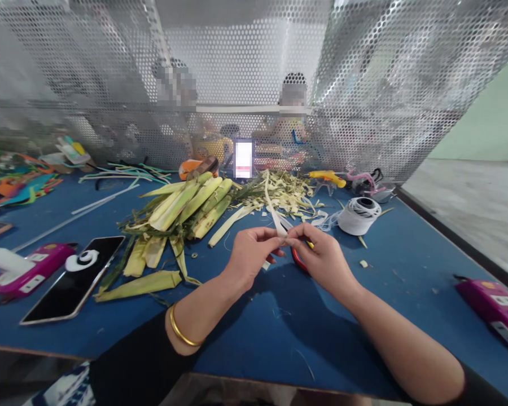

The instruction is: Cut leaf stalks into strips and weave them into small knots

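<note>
My left hand [253,252] and my right hand [323,255] meet at the middle of the table, fingertips nearly touching. Both pinch the lower end of a pale corn husk strip [273,208], which stands up from the fingers and leans to the left. Just below my right hand lies a tool with a red handle [298,259], probably scissors, mostly hidden by the fingers. A single flat husk piece [231,224] rests on the table to the left of the strip. Behind the hands spreads a heap of husk scraps [285,194].
Corn husks [186,206] are piled at the left. A white string spool [359,216] and a yellow-handled tool [328,178] stand back right. Phone [78,279] and purple power strips [36,269] lie nearer. A perforated metal screen [245,62] closes the back, people behind it.
</note>
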Demonstrator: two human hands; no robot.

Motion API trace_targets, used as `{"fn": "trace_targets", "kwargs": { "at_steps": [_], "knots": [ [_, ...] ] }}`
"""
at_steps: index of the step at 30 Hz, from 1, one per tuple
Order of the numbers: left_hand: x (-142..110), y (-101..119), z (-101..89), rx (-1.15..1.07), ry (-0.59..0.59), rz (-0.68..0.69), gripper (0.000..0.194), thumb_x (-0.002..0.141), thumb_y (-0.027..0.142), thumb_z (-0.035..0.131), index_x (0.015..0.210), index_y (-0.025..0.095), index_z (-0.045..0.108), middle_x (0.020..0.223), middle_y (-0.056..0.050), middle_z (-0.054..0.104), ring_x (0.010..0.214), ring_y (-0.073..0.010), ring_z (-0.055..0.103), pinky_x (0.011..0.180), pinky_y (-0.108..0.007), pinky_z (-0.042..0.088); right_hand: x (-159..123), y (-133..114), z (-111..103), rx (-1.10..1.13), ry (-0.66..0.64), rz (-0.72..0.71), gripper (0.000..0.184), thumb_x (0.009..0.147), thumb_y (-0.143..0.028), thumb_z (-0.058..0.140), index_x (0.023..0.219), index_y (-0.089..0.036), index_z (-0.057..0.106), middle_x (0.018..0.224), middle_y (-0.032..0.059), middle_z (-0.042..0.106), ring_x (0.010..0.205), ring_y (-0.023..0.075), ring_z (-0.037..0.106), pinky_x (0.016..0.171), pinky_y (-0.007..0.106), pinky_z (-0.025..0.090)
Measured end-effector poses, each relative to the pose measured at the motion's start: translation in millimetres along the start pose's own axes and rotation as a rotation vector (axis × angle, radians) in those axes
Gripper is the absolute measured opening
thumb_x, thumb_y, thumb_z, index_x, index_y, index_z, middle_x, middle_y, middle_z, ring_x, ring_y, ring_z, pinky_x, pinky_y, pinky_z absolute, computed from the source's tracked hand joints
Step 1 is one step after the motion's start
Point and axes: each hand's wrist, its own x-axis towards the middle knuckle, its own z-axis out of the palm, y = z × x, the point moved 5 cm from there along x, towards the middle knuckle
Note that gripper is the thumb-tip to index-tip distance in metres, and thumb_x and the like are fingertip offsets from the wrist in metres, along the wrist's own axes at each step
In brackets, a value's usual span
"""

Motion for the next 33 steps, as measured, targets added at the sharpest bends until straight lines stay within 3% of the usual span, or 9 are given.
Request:
{"fn": "trace_targets", "kwargs": {
  "at_steps": [7, 14, 25, 29, 33],
  "knots": [
    [1.6, -0.7, 0.0, 0.013, 0.001, 0.021, 0.007, 0.066, 0.020, 0.070, 0.069, 0.015, 0.067, 0.059, -0.001, 0.062, 0.055, -0.0120, 0.059, 0.047, -0.021, 0.042, -0.1, 4.8, 2.4, 0.112, 0.023, 0.085, 0.013, 0.082, -0.029, 0.057, 0.074, -0.020, 0.059, 0.063, -0.0016, 0.058, 0.060, 0.0133, 0.049, 0.056, 0.025, 0.038],
    [1.7, -0.6, 0.0, -0.024, -0.015, -0.005, 0.015, 0.069, 0.018, 0.068, 0.082, 0.016, 0.060, 0.063, 0.000, 0.065, 0.055, -0.0119, 0.062, 0.047, -0.020, 0.043, -0.4, 0.7, -1.2, 0.166, 0.089, 0.113, 0.012, 0.078, -0.028, 0.062, 0.070, -0.019, 0.060, 0.062, -0.0023, 0.059, 0.058, 0.0119, 0.048, 0.055, 0.025, 0.038],
    [2.2, -0.6, 1.3, -0.031, -0.053, 0.010, 0.024, 0.071, 0.022, 0.068, 0.091, 0.015, 0.056, 0.066, -0.002, 0.068, 0.058, -0.0134, 0.064, 0.048, -0.020, 0.045, -0.3, 7.7, -2.2, 0.256, 0.150, 0.173, 0.013, 0.073, -0.029, 0.066, 0.077, -0.020, 0.058, 0.067, -0.0009, 0.064, 0.061, 0.0140, 0.057, 0.060, 0.028, 0.043],
    [-0.5, 0.6, 3.9, -0.014, -0.062, 0.090, 0.029, 0.076, 0.027, 0.064, 0.100, 0.019, 0.050, 0.072, -0.002, 0.070, 0.065, -0.0158, 0.067, 0.053, -0.022, 0.048, 1.2, 13.3, -4.4, 0.370, 0.194, 0.233, 0.020, 0.072, -0.029, 0.069, 0.085, -0.021, 0.055, 0.068, -0.0007, 0.067, 0.064, 0.0162, 0.063, 0.063, 0.030, 0.047],
    [-3.9, 3.4, 4.7, 0.172, -0.018, 0.274, 0.030, 0.074, 0.025, 0.068, 0.097, 0.021, 0.049, 0.077, -0.001, 0.070, 0.069, -0.0161, 0.068, 0.056, -0.023, 0.049, 2.7, 14.8, -5.0, 0.456, 0.209, 0.271, 0.025, 0.068, -0.030, 0.072, 0.084, -0.022, 0.054, 0.065, -0.0020, 0.066, 0.060, 0.0151, 0.062, 0.059, 0.029, 0.047]
  ]
}}
